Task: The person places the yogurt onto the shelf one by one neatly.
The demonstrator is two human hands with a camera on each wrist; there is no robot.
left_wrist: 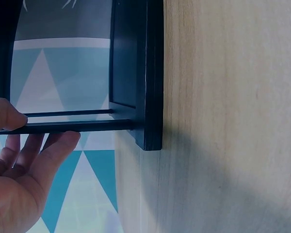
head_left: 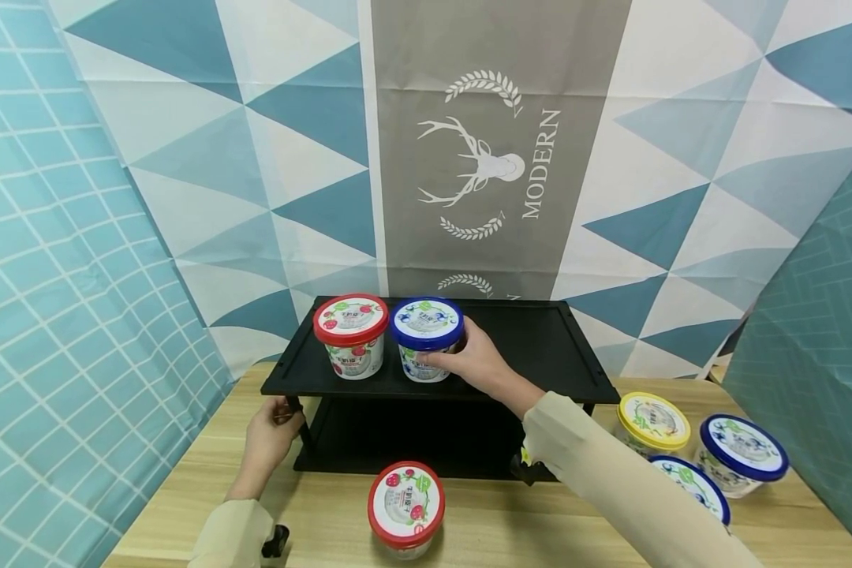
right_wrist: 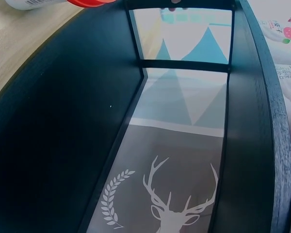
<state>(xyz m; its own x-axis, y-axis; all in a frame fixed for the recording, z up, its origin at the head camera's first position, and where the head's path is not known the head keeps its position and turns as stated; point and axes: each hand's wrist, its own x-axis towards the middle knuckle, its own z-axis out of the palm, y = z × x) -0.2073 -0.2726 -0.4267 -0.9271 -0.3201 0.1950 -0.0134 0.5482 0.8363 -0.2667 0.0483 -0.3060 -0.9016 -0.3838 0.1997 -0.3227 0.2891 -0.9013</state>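
A black two-tier shelf [head_left: 518,339] stands on the wooden table. On its top board, my right hand [head_left: 484,363] grips a blue-lidded tub [head_left: 426,322], thumb across the front and fingers around the right side. Close on the left of that tub sits a red-lidded tub [head_left: 352,322], upright. My left hand [head_left: 266,438] holds the shelf's left front post [head_left: 300,422]. In the left wrist view, the thumb and fingers of the left hand [left_wrist: 19,179] lie on opposite sides of the post [left_wrist: 97,126]. The right wrist view looks between the boards; the right hand is mostly hidden there.
Another red-lidded tub [head_left: 406,505] stands on the table in front of the shelf. To the right are a yellow-lidded tub [head_left: 655,422] and two blue-lidded tubs, one farther right [head_left: 744,450] and one partly behind my right sleeve [head_left: 692,485]. A patterned cloth [head_left: 305,158] hangs behind.
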